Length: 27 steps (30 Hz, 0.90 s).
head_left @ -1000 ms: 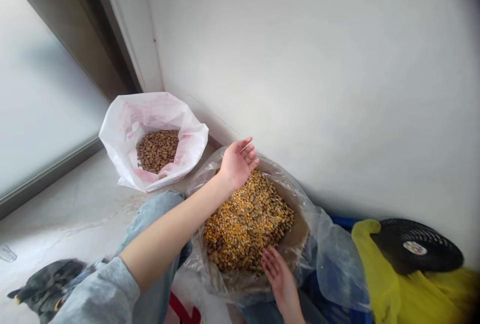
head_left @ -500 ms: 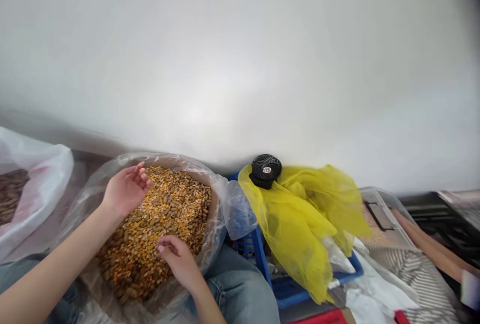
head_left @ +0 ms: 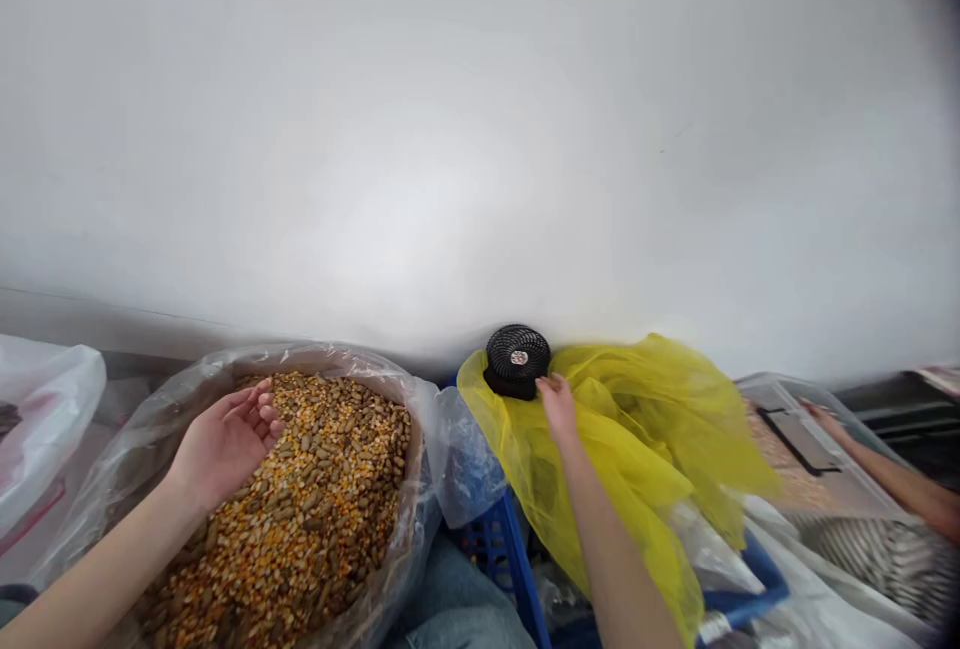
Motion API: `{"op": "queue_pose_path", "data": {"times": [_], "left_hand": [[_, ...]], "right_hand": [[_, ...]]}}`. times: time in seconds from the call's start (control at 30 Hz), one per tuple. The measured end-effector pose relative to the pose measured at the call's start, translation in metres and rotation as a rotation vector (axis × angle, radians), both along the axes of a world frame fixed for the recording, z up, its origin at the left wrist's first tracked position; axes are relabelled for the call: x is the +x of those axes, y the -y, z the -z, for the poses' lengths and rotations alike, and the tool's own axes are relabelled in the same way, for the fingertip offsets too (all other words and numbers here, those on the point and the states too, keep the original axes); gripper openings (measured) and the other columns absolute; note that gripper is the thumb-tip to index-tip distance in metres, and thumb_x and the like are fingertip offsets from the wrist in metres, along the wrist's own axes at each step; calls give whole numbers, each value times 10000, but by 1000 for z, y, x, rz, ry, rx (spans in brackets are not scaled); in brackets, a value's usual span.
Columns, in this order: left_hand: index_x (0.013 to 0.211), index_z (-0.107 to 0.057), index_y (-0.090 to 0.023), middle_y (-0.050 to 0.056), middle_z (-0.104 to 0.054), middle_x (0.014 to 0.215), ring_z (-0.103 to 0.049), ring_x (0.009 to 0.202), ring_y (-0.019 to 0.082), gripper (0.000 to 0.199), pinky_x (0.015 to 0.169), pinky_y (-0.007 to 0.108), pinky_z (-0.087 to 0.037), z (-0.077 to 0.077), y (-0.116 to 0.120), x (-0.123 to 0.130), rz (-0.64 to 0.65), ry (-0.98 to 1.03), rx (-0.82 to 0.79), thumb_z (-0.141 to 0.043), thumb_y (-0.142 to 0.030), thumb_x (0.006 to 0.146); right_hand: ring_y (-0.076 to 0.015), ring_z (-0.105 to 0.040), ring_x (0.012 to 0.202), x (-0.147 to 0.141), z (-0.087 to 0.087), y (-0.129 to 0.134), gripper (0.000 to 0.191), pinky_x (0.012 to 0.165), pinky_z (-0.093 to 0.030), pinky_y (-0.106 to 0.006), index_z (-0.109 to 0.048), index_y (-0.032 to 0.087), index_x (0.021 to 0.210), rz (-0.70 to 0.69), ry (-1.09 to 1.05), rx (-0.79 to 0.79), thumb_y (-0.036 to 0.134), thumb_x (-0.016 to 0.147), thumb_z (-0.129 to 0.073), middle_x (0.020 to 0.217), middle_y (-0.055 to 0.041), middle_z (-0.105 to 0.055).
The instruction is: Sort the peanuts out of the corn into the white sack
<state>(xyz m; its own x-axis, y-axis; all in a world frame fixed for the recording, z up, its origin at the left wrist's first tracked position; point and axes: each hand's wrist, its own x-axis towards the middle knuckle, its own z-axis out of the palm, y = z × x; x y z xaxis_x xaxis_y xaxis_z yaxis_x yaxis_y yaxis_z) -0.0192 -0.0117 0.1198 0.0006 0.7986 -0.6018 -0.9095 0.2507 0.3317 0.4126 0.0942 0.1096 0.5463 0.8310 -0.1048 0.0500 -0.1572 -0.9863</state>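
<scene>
My left hand (head_left: 229,444) hovers above the left part of a clear plastic bag (head_left: 112,469). Its palm is turned up and inward with loosely curled fingers, and nothing shows in it. The bag is full of yellow corn kernels mixed with brown, elongated lumps (head_left: 315,489). My right hand (head_left: 556,404) reaches across to a small black fan (head_left: 517,359). Its fingertips are bent at the lower right corner of the fan's base. The fan stands against the wall on yellow mesh cloth (head_left: 652,429).
Beneath the mesh cloth is a blue plastic basket (head_left: 529,579). A white sack (head_left: 52,399) stands at far left. On the right, another person's hand (head_left: 825,419) is at a clear plastic box (head_left: 795,489) with a black handle. A white wall (head_left: 450,129) rises behind everything.
My right hand has left the bag of corn and moved right to the fan's base. My left hand stays over the bag. The view has shifted slightly.
</scene>
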Motion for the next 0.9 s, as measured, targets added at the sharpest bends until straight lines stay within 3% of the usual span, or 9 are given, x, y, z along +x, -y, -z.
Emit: {"op": "queue_pose_path", "data": {"times": [0.13, 0.3, 0.53, 0.7, 0.9], "left_hand": [[788, -530, -135, 1, -496, 598, -490, 491, 81, 168, 453, 213, -451, 4, 4, -7, -26, -49, -2, -385, -70, 732], [789, -523, -132, -1, -479, 594, -479, 490, 79, 155, 452, 210, -446, 7, 6, -10, -45, -68, -20, -385, -83, 740], [792, -522, -137, -4, -480, 596, -479, 493, 76, 142, 454, 206, -442, 3, 9, -7, -19, -25, -24, -399, -95, 736], [780, -523, -142, -5, -478, 592, -476, 489, 74, 145, 459, 205, -441, 1, 11, -11, -21, -27, -4, -395, -94, 734], [780, -524, -133, -7, -469, 590, -466, 493, 70, 138, 455, 203, -429, 1, 13, -16, -36, -42, -5, -399, -98, 734]], "right_hand": [[-175, -498, 991, 29, 25, -39, 607, 780, -425, -264, -478, 218, 1002, 105, 47, -60, 235, 436, -698, 1064, -37, -558], [-137, -554, 792, 41, 41, -49, 478, 522, -436, -192, -529, 250, 896, -129, 12, -110, 284, 453, -705, 949, 6, -593], [-93, -526, 651, 28, 27, -28, 613, 457, -410, -161, -439, 232, 844, -76, -13, -5, 201, 321, -757, 856, 33, -549], [-97, -531, 681, 11, 15, -14, 684, 469, -406, -172, -420, 264, 955, 35, -33, 140, 225, 354, -742, 971, 23, -532], [-125, -523, 739, 2, 16, -10, 504, 547, -445, -252, -515, 250, 891, -7, -122, 179, 246, 427, -715, 984, 22, -546]]}}
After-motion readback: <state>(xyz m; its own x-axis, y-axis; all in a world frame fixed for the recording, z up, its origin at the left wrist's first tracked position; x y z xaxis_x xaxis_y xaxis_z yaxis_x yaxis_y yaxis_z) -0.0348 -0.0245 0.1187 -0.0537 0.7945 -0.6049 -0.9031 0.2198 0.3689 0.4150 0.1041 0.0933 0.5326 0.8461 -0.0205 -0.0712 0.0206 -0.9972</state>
